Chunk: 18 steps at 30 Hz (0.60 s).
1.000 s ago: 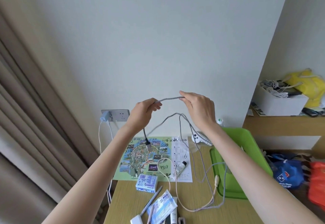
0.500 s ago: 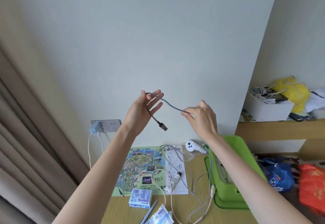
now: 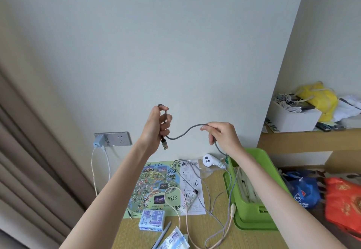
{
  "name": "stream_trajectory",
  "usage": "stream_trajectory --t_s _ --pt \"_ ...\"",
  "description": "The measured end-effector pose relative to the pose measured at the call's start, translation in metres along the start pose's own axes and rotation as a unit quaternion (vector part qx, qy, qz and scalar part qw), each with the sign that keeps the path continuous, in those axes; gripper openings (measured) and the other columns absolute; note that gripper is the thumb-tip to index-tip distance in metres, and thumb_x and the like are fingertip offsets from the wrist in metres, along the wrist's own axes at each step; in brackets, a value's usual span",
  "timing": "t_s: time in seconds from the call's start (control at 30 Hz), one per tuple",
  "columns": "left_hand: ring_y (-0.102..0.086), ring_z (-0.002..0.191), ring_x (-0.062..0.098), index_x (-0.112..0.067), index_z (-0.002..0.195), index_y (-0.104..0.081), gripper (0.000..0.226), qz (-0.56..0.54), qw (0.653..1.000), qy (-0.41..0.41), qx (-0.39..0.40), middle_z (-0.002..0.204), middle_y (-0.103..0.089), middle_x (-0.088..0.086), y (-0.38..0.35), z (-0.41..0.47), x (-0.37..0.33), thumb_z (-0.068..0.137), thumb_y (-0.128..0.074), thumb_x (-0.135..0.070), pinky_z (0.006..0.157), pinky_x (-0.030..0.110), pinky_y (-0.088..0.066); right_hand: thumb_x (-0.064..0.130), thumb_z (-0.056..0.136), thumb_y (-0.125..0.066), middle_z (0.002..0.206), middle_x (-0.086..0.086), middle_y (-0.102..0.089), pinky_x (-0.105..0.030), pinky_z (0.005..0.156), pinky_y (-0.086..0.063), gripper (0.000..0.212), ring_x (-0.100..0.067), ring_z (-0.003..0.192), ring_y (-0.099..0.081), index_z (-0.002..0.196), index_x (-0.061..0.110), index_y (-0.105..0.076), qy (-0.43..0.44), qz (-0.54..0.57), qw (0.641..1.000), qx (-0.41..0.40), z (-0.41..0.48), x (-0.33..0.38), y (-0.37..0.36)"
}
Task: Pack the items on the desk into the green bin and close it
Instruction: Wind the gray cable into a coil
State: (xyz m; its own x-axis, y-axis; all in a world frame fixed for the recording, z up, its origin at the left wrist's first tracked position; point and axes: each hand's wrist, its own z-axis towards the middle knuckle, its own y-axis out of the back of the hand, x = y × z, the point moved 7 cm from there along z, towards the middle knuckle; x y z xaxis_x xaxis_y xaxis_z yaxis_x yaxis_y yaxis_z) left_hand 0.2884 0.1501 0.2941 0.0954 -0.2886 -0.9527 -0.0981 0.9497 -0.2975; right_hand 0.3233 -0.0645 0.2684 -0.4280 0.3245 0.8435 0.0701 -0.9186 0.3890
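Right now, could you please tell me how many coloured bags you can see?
3: a yellow bag on the shelf by the white box, a blue bag below, beside the green bin, and a red bag right of it. More may be hidden.

Both hands are raised above the tabletop point(image 3: 252, 241), in front of the wall. The left hand point(image 3: 154, 125) is on the left and the right hand point(image 3: 224, 135) on the right, with the cable point(image 3: 183, 134) spanning between them. On the tabletop:
- The map sheet point(image 3: 154, 186) lies at rear centre.
- The tissue pack point(image 3: 152, 223) lies just in front of it.
- The bin point(image 3: 254, 227) stands at the right edge.

The wall socket point(image 3: 117, 138) is behind, to the left. The shelf point(image 3: 304, 139), carrying a box point(image 3: 293, 118), is to the right of the bin and above it.
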Motion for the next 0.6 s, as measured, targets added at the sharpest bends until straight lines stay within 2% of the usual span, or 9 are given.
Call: stream_trajectory --t_s 0.1,0.23,0.33,0.47,0.6 --pt "-0.026 0.05 0.008 -0.022 0.099 -0.047 0.027 0.13 0.991 -0.003 0.018 0.07 -0.053 -0.004 -0.015 -0.002 0.005 0.103 -0.03 -0.042 0.044 0.017 -0.024 0.022 0.092 -0.061 0.043 0.003 -0.047 -0.027 0.05 -0.049 0.019 -0.012 0.044 -0.043 0.082 0.025 -0.076 0.03 0.034 0.999 0.008 0.007 0.017 0.002" --pt "-0.034 0.058 0.007 -0.021 0.104 -0.049 0.038 0.245 0.964 0.017 0.098 0.077 -0.06 -0.009 -0.035 -0.009 0.012 0.096 -0.043 -0.057 0.051 0.017 -0.029 0.033 0.091 -0.061 0.042 0.005 -0.045 -0.024 0.045 -0.043 0.016 -0.011 0.039 -0.042 0.083 0.029 -0.074 0.075 -0.022 0.997 0.019 0.012 0.037 0.003" --pt "-0.037 0.06 0.008 -0.018 0.099 -0.047 0.032 0.304 0.94 0.036 0.148 0.078 -0.063 -0.009 -0.047 -0.015 0.019 0.095 -0.052 -0.05 0.053 0.019 -0.031 0.037 0.092 -0.058 0.045 0.004 -0.051 -0.03 0.048 -0.043 0.018 -0.009 0.039 -0.043 0.085 0.031 -0.073 0.096 -0.071 0.993 0.016 0.014 0.046 0.004" --pt "-0.036 0.061 0.011 -0.016 0.089 -0.046 0.019 0.347 0.926 0.031 0.148 0.076 -0.062 -0.005 -0.055 -0.019 0.023 0.101 -0.043 -0.03 0.054 0.019 -0.031 0.029 0.094 -0.061 0.048 0.004 -0.057 -0.027 0.046 -0.043 0.021 -0.01 0.039 -0.048 0.079 0.023 -0.074 0.065 -0.06 0.995 0.039 0.015 0.044 -0.003" --pt "-0.037 0.058 0.007 -0.016 0.096 -0.056 0.028 0.356 0.917 0.063 0.172 0.073 -0.054 -0.005 -0.058 -0.025 0.026 0.102 -0.041 -0.039 0.053 0.02 -0.029 0.021 0.095 -0.06 0.047 0.009 -0.051 -0.019 0.045 -0.041 0.025 -0.005 0.041 -0.046 0.071 0.022 -0.069 0.029 -0.002 0.996 0.085 0.015 0.041 -0.005"
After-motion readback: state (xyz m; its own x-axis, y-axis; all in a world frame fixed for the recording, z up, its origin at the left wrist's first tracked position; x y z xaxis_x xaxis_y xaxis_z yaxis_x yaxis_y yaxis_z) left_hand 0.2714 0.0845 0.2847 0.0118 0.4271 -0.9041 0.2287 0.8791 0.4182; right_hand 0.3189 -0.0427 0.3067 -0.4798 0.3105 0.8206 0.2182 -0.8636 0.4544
